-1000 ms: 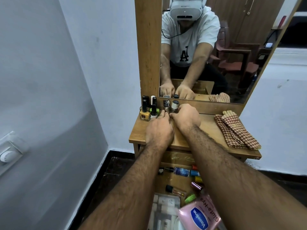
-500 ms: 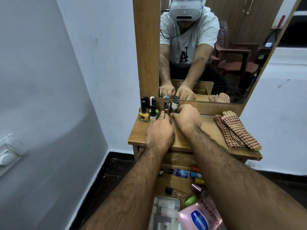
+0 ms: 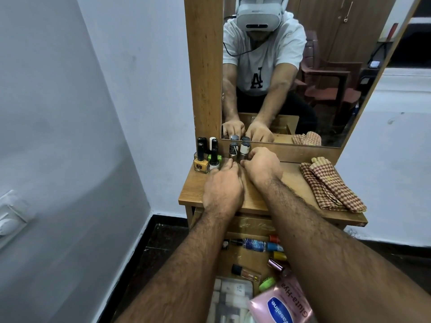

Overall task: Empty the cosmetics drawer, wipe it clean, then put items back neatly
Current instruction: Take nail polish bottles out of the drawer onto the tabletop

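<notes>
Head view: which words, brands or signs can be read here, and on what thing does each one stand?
"Vaseline": blue oval on the pink bottle.
"Gluta-Hya": same pink bottle, along its side.
"LA" monogram: white T-shirt reflected in the mirror.
Emblem on the yellow nail polish bottle: unreadable.
Small grey-capped bottles: labels too small.

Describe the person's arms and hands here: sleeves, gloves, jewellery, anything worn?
Both forearms are bare and hairy, with no sleeve in the direct view. The left hand and right hand wear no gloves, and no rings, watch or bands show. The mirror shows a white short-sleeved T-shirt with a black letter logo, sleeves ending above the elbows, and a dark cable across the chest.
</notes>
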`<state>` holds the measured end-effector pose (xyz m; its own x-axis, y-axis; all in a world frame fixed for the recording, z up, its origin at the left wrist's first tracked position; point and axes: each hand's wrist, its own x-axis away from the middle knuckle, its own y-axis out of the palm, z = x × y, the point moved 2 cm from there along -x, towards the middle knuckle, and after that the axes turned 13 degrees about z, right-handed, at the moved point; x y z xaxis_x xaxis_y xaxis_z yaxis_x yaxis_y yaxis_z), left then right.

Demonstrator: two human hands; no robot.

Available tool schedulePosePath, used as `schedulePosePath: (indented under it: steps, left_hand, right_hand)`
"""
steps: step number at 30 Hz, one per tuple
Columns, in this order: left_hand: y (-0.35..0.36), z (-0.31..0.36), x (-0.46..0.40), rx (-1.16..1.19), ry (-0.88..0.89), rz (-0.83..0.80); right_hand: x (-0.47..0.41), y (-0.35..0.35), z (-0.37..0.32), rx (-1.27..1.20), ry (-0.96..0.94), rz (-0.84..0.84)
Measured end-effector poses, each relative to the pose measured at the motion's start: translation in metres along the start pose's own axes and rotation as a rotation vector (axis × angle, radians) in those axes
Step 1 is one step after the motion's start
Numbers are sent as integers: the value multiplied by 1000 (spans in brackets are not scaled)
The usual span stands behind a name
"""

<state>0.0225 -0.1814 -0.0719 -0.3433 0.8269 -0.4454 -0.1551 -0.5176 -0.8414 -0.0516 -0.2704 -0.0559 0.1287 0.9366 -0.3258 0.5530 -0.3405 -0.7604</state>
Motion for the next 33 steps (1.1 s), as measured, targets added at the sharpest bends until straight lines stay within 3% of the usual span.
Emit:
schedulePosePath:
  steps: [11,16,20,26,30,33]
  left_hand:
    - [7,-1,-4,-19,4,-63]
    - [4,0,-4,-9,10,-2]
    - [-4,-4,7,181,-72,181]
    - [-34,-8,46,469,-91,290]
    - [-43,-14,94,513,-72,180]
    - [-38,-23,119,434,-88,10]
  right_hand:
    - [0,0,-1,16,8,5]
    - [0,-3,4,-33,-24,-24]
    - [8,-14,20,-233,-50,-6]
    - [49,-68,56,-402,-126,9]
    - [91,-106,81,-422,-176,-50]
    - [121,-119,97,-356,-197,-207]
